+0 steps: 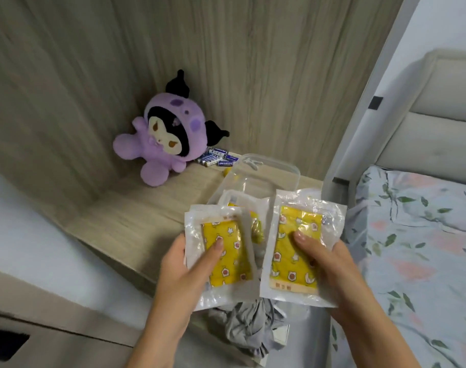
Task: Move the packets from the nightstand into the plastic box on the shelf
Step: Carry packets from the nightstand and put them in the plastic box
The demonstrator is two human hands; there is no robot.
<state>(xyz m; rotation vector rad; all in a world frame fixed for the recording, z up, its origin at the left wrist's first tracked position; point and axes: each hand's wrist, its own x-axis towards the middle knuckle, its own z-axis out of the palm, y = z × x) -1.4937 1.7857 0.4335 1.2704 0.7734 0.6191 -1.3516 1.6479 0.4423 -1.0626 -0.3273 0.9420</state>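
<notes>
Head view: left hand (185, 264) and right hand (330, 261) each pinch glossy packets (296, 251) before the plastic box (266, 171); light, floppy, probably slippery, best held by the edges.

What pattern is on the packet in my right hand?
Yellow with small white-and-red shapes, inside clear wrap; packet, head view.

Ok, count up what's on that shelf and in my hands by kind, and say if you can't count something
Packets: 3 visible, left-hand packet, right-hand packet, and one behind, over the plastic box
Plastic box: 1
Plush toy: 1
Batteries: a small pile, too blurred to count
Total: 5, plus the batteries
</notes>
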